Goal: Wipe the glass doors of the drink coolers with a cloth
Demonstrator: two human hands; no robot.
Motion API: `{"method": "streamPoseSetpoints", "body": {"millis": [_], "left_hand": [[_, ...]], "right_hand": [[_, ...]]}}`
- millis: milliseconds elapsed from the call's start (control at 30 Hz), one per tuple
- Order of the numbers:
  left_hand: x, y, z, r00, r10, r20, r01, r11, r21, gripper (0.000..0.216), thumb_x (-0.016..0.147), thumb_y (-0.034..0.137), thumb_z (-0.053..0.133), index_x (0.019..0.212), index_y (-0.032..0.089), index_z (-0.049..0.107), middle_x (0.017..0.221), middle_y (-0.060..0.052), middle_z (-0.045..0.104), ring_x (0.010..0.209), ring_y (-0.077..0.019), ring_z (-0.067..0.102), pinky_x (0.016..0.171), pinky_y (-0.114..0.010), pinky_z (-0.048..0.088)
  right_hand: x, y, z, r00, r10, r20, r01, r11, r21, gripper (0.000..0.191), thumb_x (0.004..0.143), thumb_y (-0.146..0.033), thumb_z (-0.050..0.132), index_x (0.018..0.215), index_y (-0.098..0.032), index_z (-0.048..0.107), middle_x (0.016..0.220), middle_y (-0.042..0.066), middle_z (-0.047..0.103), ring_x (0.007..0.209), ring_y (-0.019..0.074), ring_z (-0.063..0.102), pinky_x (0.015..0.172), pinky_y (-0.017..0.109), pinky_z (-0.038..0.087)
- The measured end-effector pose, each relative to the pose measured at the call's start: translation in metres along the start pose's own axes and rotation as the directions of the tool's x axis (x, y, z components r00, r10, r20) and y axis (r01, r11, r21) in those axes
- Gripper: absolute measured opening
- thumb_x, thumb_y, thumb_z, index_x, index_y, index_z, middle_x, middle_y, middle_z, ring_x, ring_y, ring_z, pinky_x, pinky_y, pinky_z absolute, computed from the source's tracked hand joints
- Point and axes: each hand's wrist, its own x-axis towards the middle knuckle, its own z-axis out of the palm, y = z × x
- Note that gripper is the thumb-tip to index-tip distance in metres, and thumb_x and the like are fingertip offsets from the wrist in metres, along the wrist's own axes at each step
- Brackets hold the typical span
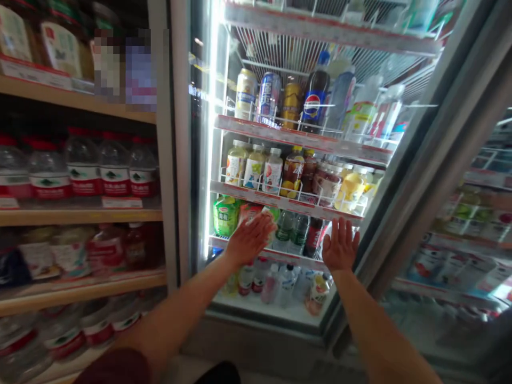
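Note:
My left hand [251,238] is stretched out with its fingers extended and a little blurred, in front of the glass door of a lit drinks cooler [288,201]. Behind its fingertips show an orange-red pack and a pale green label; whether anything thin lies under the palm I cannot tell. Farther right, my right hand [341,244] is flat with fingers apart and pointing up, near the right side of the same door. It holds nothing. Whether either palm touches the glass is not clear. A green drink bottle [226,216] stands left of my left hand.
Open wooden shelves [80,216] at left carry red-capped water bottles [83,165]. Inside the cooler stand cans, a cola bottle [316,96], juice bottles [272,170] and, at the bottom, a pink bottle [270,284]. Another cooler [464,234] is at right.

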Motion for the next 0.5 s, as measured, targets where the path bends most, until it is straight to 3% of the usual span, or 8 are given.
{"method": "streamPoseSetpoints", "body": {"millis": [67,167,233,333,433,500], "left_hand": [[0.03,-0.033,-0.013,0.993,-0.119,-0.002,0.119,0.992,0.03,0.054,0.104,0.038,0.038,0.156,0.025,0.033,0.164,-0.004,0.028,0.156,-0.0204,0.012,0.129,-0.051,0.007],[0.079,-0.085,-0.032,0.932,-0.347,-0.102,0.353,0.935,0.046,0.058,0.104,0.035,0.035,0.16,0.023,0.022,0.167,-0.008,0.016,0.157,-0.02,0.006,0.129,-0.052,0.005],[0.082,-0.096,-0.034,0.899,-0.417,-0.138,0.426,0.904,0.043,0.059,0.104,0.033,0.033,0.16,0.023,0.018,0.167,-0.008,0.013,0.157,-0.0197,0.004,0.129,-0.052,0.006],[0.027,-0.071,-0.021,0.874,-0.452,-0.177,0.465,0.885,0.036,0.062,0.103,0.03,0.037,0.161,0.016,0.017,0.166,-0.015,0.015,0.156,-0.025,0.007,0.127,-0.056,0.017],[-0.044,-0.04,-0.004,0.933,-0.349,-0.086,0.351,0.936,0.016,0.066,0.101,0.031,0.044,0.16,0.014,0.02,0.163,-0.019,0.022,0.155,-0.0297,0.01,0.123,-0.055,0.027],[-0.061,-0.041,-0.003,0.943,-0.332,-0.022,0.332,0.943,0.008,0.062,0.102,0.031,0.044,0.159,0.018,0.026,0.162,-0.017,0.028,0.154,-0.0292,0.015,0.124,-0.057,0.023]], "right_hand": [[0.0,0.0,0.0,1.0,-0.004,-0.01,0.004,1.0,-0.005,0.057,0.1,-0.033,0.04,0.155,-0.017,0.037,0.151,0.017,0.052,0.143,0.0297,0.043,0.119,0.054,0.026],[0.002,-0.001,-0.002,1.0,-0.001,-0.016,0.001,1.0,-0.001,0.057,0.1,-0.033,0.039,0.155,-0.017,0.038,0.152,0.017,0.051,0.143,0.0299,0.043,0.12,0.055,0.024],[0.002,-0.002,-0.002,1.0,-0.003,-0.017,0.003,1.0,0.005,0.057,0.1,-0.032,0.04,0.155,-0.018,0.038,0.152,0.016,0.051,0.143,0.0296,0.043,0.12,0.054,0.024],[0.001,-0.002,-0.002,1.0,0.004,-0.018,-0.004,1.0,0.025,0.057,0.099,-0.032,0.042,0.155,-0.018,0.039,0.152,0.016,0.051,0.144,0.0292,0.043,0.12,0.054,0.024],[0.0,-0.002,0.0,1.0,0.025,0.012,-0.026,0.999,0.042,0.058,0.099,-0.031,0.041,0.155,-0.019,0.038,0.153,0.016,0.05,0.145,0.0297,0.042,0.121,0.056,0.022],[0.0,-0.002,-0.001,0.999,0.032,0.037,-0.034,0.998,0.052,0.058,0.099,-0.031,0.04,0.155,-0.019,0.038,0.154,0.016,0.048,0.145,0.03,0.041,0.121,0.057,0.021]]}}
